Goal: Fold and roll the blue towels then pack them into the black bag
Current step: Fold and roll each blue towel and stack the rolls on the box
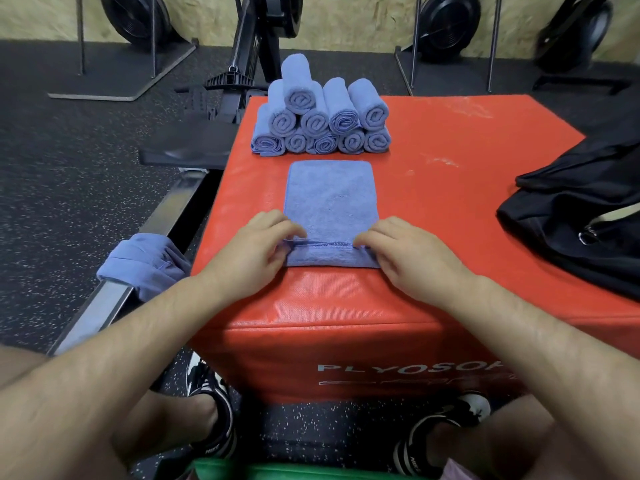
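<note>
A folded blue towel (330, 199) lies flat on the red box (450, 161) in front of me. Its near end is turned over into a short roll. My left hand (254, 252) grips the roll's left end and my right hand (412, 252) grips its right end, fingers curled over the rolled edge. Behind it stands a pyramid of several rolled blue towels (320, 114) at the box's far edge. The black bag (581, 216) lies on the box at the right, apart from my hands.
A loose heap of blue towels (145, 263) rests on a metal rail (114, 299) left of the box. Rowing machines and a black speckled floor (69, 174) surround the box. My feet in black shoes stand below its front face.
</note>
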